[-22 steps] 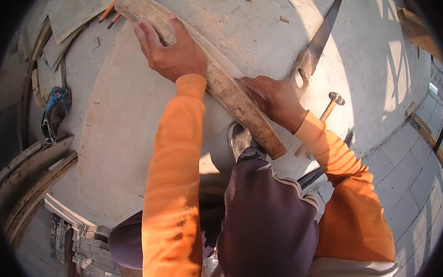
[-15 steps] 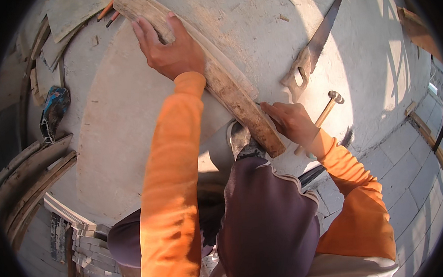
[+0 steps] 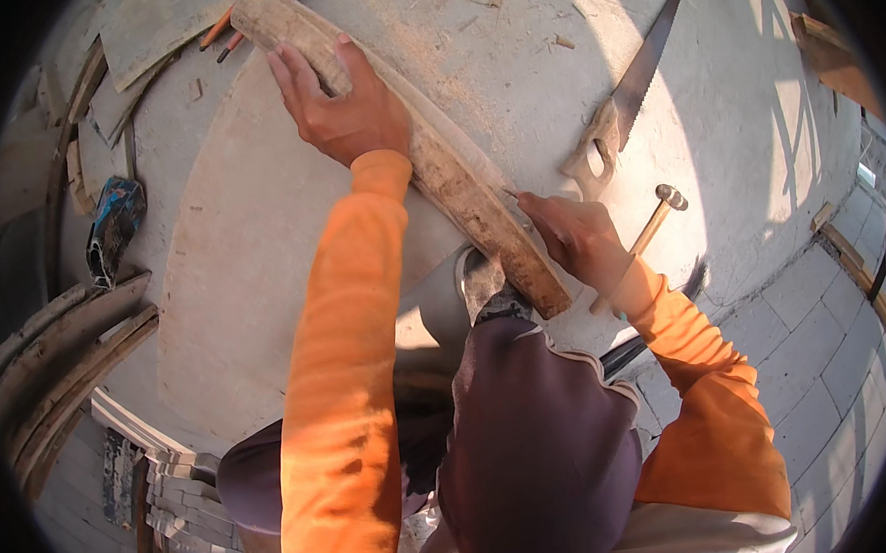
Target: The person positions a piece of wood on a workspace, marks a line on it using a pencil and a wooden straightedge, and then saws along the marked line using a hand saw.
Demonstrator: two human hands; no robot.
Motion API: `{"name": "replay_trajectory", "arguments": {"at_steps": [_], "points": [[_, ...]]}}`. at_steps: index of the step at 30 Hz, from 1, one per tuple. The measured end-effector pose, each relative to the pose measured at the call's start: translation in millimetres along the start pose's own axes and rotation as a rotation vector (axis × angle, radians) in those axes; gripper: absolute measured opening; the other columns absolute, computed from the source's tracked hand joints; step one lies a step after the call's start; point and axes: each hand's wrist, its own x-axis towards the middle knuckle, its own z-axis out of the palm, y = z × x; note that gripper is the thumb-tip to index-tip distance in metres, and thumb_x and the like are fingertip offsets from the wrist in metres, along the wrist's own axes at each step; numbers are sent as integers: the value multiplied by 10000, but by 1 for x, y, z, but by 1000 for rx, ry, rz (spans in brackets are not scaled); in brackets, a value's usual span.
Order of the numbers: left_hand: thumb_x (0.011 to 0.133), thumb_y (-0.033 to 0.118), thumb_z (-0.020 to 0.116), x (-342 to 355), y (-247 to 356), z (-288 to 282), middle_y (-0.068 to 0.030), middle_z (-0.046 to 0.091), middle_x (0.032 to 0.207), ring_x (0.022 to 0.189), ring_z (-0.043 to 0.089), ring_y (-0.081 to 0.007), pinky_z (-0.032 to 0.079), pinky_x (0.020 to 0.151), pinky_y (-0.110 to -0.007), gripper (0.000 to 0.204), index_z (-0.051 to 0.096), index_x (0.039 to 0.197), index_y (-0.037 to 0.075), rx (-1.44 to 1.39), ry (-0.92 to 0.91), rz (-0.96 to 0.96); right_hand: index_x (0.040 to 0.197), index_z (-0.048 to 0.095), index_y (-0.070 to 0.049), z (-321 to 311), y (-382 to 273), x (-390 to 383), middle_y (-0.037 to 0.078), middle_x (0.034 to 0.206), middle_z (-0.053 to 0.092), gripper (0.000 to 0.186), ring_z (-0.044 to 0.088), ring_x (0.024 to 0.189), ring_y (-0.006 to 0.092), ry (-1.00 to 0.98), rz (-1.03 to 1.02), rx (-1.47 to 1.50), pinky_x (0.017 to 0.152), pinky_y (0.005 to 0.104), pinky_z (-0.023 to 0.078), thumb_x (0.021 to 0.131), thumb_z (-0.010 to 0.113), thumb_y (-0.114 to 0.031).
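Observation:
A long, rough wooden board (image 3: 475, 210) lies diagonally over a thinner, paler piece, its lower end at my shoe (image 3: 479, 285). My left hand (image 3: 339, 112) grips the board near its upper end. My right hand (image 3: 576, 234) has curled fingers at the board's right edge, around a thin tool too small to identify. To its upper right lies a handsaw (image 3: 634, 96) with a wooden handle, and below that a hammer (image 3: 653, 227) with a wooden handle. Orange and red pencils (image 3: 216, 28) lie beside the board's top end.
On the left are curved timber strips (image 3: 77, 366), scrap sheets (image 3: 145, 37) and a dark item with blue patches (image 3: 115, 229). A wooden board (image 3: 827, 61) is at the upper right. Pale blocks (image 3: 807, 348) form the surface at the lower right, with a timber strip along it.
My right hand has moved down and right along the board's edge, uncovering more of the saw handle. My left hand stays on the upper part of the board.

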Motion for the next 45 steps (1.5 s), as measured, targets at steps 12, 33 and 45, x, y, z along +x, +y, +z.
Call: {"name": "replay_trajectory", "arguments": {"at_steps": [12, 33, 45], "points": [[1011, 353, 620, 2, 0, -3, -247, 466, 1563, 1443, 457, -380, 348, 1209, -429, 630, 528, 1438, -101, 52, 25, -13, 1130, 667, -17, -22, -24, 55, 129, 834, 646, 268, 677, 695, 332, 141, 68, -82, 629, 424, 570, 867, 718, -14], [1080, 241, 476, 4, -10, 6, -260, 512, 1520, 1391, 503, -405, 324, 1200, -481, 469, 590, 1381, -100, 1, 84, 29, 983, 710, -77, -2, -35, 274, 128, 836, 731, 153, 715, 749, 350, 4, -84, -415, 591, 456, 540, 907, 636, -187], [1082, 263, 470, 1, -7, 4, -260, 504, 1526, 1403, 495, -401, 347, 1193, -462, 487, 580, 1394, -94, -3, 70, 27, 1347, 572, -5, -13, -15, 51, 86, 778, 607, 505, 667, 639, 308, -294, -48, -379, 565, 410, 541, 846, 608, -61]]}}
